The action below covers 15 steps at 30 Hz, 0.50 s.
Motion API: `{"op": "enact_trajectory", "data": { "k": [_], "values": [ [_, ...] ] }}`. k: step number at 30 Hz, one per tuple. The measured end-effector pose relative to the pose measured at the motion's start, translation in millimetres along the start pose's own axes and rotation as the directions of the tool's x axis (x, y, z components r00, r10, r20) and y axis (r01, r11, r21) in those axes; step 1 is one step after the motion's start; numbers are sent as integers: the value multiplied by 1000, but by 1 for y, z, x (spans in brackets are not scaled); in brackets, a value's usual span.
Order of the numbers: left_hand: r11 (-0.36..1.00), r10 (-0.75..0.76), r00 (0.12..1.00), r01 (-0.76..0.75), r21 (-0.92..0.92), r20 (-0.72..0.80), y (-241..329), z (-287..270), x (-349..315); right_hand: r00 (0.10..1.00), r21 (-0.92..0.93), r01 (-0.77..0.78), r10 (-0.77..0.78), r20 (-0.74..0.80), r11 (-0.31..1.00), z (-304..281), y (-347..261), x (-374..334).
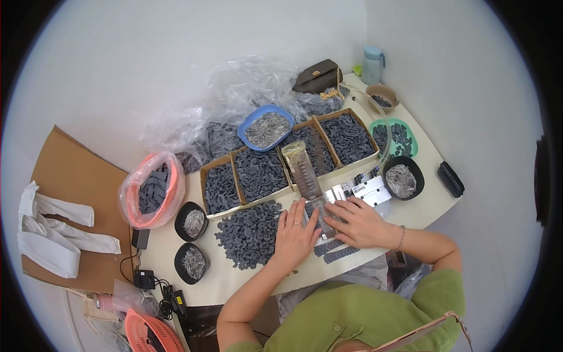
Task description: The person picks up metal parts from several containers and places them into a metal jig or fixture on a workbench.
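My left hand (296, 234) lies with its fingers stretched out at the left side of a small metal fixture (324, 217), a ring on one finger. From the other side my right hand (359, 224) reaches over the fixture, fingers extended and apart. Part of the fixture is hidden under both hands. A clear slotted plastic strip (304, 171) extends from it toward the boxes. Rows of dark grey plastic parts (340, 253) lie at the near table edge below my right hand. Beside my left hand spreads a heap of loose grey parts (249, 234).
Behind are divided cardboard boxes of grey parts (258, 173) and a blue tray of metal pins (268, 128). Black bowls of pins (192, 263) stand left, another bowl (403, 178) right. A white device (372, 192) with a tube sits right of the fixture. A pink basket (153, 190) stands far left.
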<state>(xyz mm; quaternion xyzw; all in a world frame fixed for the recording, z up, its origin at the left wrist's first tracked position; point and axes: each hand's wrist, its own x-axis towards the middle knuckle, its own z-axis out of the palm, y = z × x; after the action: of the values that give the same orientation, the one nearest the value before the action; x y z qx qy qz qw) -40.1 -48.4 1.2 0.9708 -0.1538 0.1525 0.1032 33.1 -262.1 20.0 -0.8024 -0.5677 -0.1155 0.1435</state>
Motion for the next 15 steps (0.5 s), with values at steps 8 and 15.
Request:
{"op": "enact_trajectory", "data": {
  "k": [8,15],
  "values": [
    [999,1,1000,-1,36,15,8,5,-5,994,43,-46,50,-97,998,17,23,24],
    [994,5,1000,-4,111,-6,16,3,-8,997,33,-2,4,-72,999,14,20,22]
  ]
}}
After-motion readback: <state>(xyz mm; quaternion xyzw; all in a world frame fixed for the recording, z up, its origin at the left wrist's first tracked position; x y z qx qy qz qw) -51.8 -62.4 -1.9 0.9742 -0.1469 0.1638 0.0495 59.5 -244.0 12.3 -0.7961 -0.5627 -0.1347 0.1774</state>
